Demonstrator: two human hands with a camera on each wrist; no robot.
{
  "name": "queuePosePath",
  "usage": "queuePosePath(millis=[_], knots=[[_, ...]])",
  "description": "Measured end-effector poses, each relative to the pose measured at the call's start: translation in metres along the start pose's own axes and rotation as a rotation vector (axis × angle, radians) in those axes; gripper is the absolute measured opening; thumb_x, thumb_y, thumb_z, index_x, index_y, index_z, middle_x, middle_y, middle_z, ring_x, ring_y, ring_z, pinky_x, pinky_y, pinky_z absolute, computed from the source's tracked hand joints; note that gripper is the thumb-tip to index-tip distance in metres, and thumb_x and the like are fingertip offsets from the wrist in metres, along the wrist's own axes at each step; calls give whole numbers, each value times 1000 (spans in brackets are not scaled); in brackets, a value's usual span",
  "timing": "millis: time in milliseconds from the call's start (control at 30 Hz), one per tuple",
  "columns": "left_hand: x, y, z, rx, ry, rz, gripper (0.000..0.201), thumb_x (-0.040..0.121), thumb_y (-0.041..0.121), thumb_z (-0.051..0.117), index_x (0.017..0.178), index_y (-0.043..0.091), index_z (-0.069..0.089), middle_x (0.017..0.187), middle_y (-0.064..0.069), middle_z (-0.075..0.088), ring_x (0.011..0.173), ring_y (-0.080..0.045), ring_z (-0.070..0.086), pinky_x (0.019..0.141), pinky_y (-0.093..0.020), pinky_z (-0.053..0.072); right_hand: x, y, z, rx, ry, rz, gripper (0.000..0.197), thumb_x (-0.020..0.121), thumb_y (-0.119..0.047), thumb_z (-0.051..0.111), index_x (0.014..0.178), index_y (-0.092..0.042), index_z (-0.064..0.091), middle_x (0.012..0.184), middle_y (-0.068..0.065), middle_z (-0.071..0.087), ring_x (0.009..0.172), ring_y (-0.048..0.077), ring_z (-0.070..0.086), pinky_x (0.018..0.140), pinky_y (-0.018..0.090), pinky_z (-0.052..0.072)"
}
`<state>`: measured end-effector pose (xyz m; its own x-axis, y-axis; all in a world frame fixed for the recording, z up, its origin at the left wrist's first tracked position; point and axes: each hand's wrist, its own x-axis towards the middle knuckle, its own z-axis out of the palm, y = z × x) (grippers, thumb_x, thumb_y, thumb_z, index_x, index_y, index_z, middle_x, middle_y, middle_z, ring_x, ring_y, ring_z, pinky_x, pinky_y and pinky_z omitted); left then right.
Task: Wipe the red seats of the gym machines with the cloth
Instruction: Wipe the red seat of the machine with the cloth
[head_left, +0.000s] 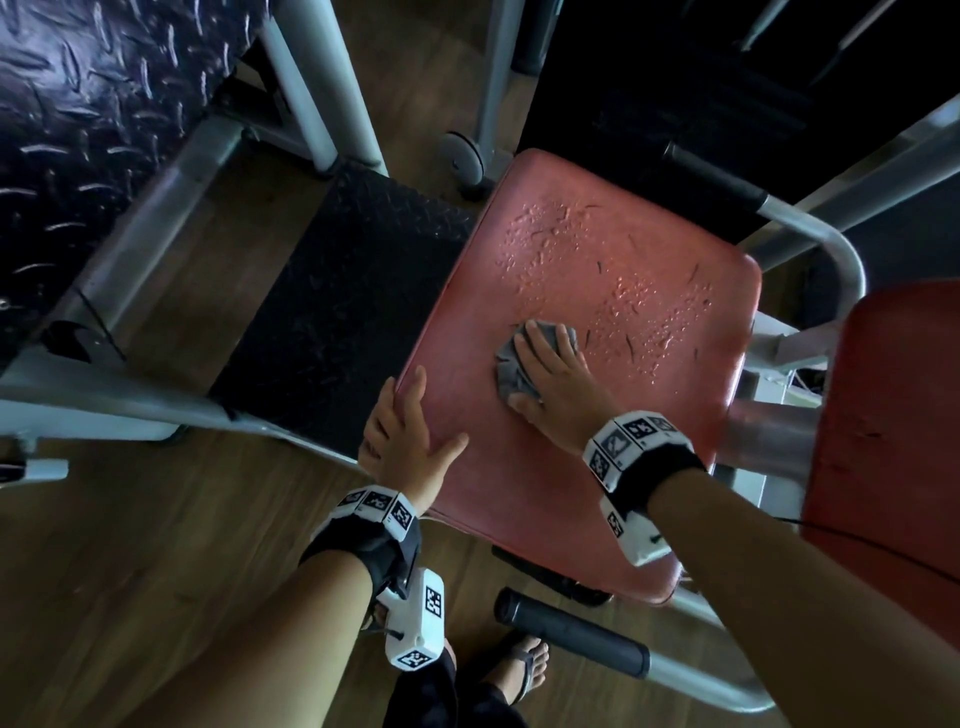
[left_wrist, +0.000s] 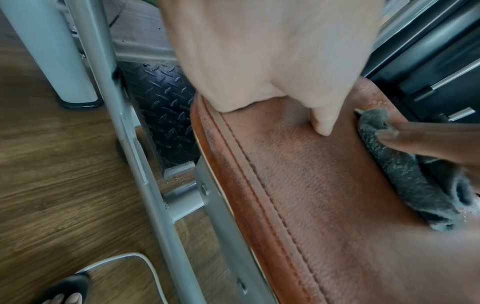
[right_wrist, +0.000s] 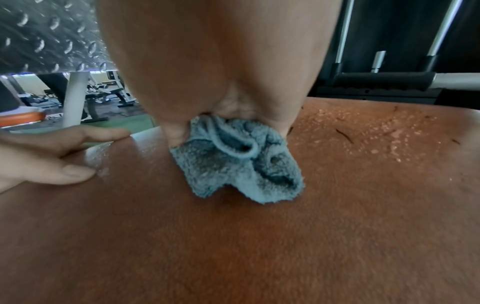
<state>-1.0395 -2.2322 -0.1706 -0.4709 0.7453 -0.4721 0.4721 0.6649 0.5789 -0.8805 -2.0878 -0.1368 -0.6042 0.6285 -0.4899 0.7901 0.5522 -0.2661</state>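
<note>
I am watching the right hand (head_left: 553, 387) pressing the grey cloth (head_left: 511, 366) flat onto the red seat (head_left: 597, 260), fingers spread over the bunched fabric, about mid-seat and towards its left half. The left hand (head_left: 402, 439) is resting open on the seat's left edge, fingers straight along the seam and thumb lying on the top surface, holding nothing. Droplets (head_left: 649, 306) are beading on the far and right part of the seat, with small dark flecks (head_left: 631, 343) among them; the near part is looking smooth and dull, so I am judging the wipe as partly done. Risks from here: the cloth is wadded rather than flat, so it may be smearing the wet instead of lifting it, and it could be dragging the flecks across the vinyl. A hard sweep towards the far edge could be pushing water off onto the frame (head_left: 810, 228) or the floor (head_left: 130, 519), and wet boards would be slippery under the sandalled foot (head_left: 524, 670). The left thumb is lying near the wiping path and may be getting in the way. The seat is a worn, grained pad with a stitched border. Around it: grey tubes, a black tread plate (head_left: 337, 291), a foam grip (head_left: 571, 631), a second red pad (head_left: 893, 441) to the right, plank flooring, dim light.
</note>
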Motion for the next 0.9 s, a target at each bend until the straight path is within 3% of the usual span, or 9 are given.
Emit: queuePosePath(millis=[167,433,600,733,900], knots=[[0,1,-1,-11,-2,5,97,81,48,69,149,51,-1,160,9,-9,145,-22,3,114,-52,7,-11,-4,10,13,70,-24,72,100,-42,40,154,-14,2,162,-1,-6,146,32,-18,120,46,-2],[0,0,-3,-9,-38,9,97,82,50,67,147,53,-6,160,9,-12,146,-22,0,114,-53,7,3,-3,6,28,50,-7,74,99,-43,41,155,-16,2,162,-2,-8,146,33,-17,120,51,5],[-2,3,-5,-23,-42,3,97,83,48,67,147,53,-6,160,10,-12,146,-22,0,115,-53,6,-7,-5,17,-74,52,-107,72,97,-49,31,155,-13,7,162,1,-3,146,34,-16,119,53,9],[-2,6,-7,-19,-48,-16,98,83,49,68,148,52,-5,160,9,-10,146,-23,1,115,-53,6,-3,-14,17,-20,78,-22,73,99,-48,36,154,-16,1,162,-1,-10,146,32,-18,119,51,7],[-3,7,-10,-31,-61,-10,99,81,50,67,148,52,-5,160,7,-10,146,-22,2,115,-53,8,28,-15,2,14,139,104,73,98,-50,32,155,-13,3,162,5,-8,146,39,-13,117,56,8]])
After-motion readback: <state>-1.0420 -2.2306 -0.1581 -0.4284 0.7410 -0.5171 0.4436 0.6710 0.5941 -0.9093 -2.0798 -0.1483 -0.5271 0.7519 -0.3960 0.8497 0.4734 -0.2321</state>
